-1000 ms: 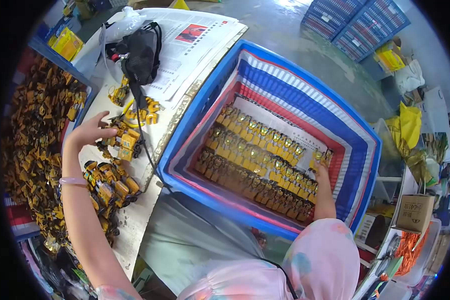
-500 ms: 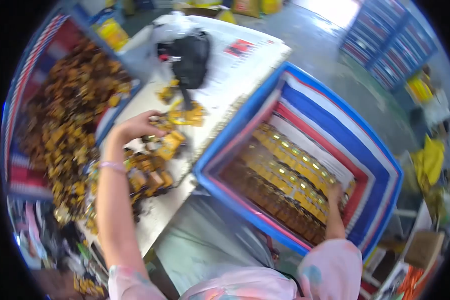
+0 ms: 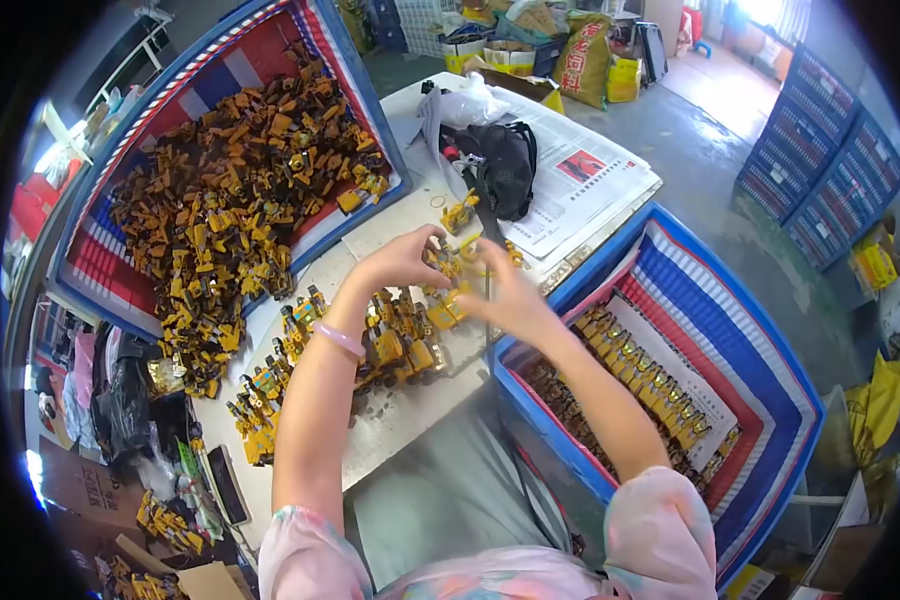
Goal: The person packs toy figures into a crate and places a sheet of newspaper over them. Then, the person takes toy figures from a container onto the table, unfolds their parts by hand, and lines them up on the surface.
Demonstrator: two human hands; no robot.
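Note:
Small yellow toy construction vehicles stand in rows on the white table. My left hand is over the far end of these rows, fingers curved and apart beside several toys. Opposite it, my right hand has its fingers spread, close to a yellow toy vehicle between the two hands. No toy is visibly gripped, though the fingers partly hide the ones there. To the right, a blue crate with a striped lining holds neat rows of similar toys.
Another lined blue crate, on the left, is tilted, with a heap of loose yellow toys spilling onto the table. A black bag lies on newspaper at the back. A phone lies at the left edge.
My right hand has left the right crate and come over the table near my left hand. The view has shifted, showing more of the left crate.

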